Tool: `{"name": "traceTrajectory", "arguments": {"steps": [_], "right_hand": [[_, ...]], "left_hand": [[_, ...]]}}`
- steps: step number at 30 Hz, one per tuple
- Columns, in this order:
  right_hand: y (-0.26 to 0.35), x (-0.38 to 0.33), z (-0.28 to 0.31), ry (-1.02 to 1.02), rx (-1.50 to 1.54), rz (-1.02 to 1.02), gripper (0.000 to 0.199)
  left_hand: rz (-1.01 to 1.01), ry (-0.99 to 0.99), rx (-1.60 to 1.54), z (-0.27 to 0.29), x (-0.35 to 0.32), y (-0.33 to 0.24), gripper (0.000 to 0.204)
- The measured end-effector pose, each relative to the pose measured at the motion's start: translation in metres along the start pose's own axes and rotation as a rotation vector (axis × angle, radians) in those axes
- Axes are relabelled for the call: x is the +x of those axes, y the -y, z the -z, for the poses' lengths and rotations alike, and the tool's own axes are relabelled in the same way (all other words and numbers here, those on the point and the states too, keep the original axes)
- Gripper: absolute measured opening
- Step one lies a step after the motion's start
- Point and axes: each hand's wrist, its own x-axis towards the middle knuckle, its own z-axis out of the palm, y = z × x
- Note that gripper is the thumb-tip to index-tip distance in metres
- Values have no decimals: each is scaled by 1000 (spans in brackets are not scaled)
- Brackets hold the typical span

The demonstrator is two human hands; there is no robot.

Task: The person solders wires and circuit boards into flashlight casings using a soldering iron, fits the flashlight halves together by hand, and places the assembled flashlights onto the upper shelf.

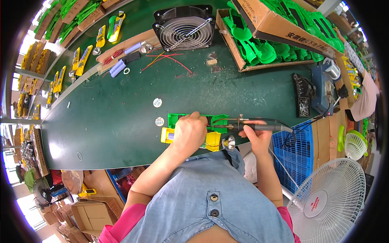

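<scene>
I count one set of left fingers [198,121] and one set of right fingers [248,131] as mine, with one soldering iron [261,127]. By the near edge of my desk [109,121] I have one green casing [173,120], one yellow casing [212,141] and one reflector [231,142]. Farther in are two round white stickers [157,103]; at the far edge, one square black fan [185,30]. The far right corner bears two cardboard boxes [267,21], their green parts [263,53] too heaped for me to count. At the right edge: one solder spool [332,72].
</scene>
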Motion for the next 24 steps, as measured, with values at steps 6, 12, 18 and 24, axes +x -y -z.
{"name": "traceTrajectory", "arguments": {"steps": [6, 12, 18, 24], "right_hand": [[15, -26, -17, -17, 12, 254, 16], [0, -18, -37, 290, -580, 417, 69], [-7, -16, -39, 349, -609, 416, 75], [-10, -20, -43, 278, -578, 433, 72]], "left_hand": [[8, 12, 31, -2, -1, 1, 4], [-2, 5, 45, -2, -1, 0, 4], [-3, 7, 57, -4, -1, 0, 5], [-2, 12, 53, -4, -2, 0, 5]]}}
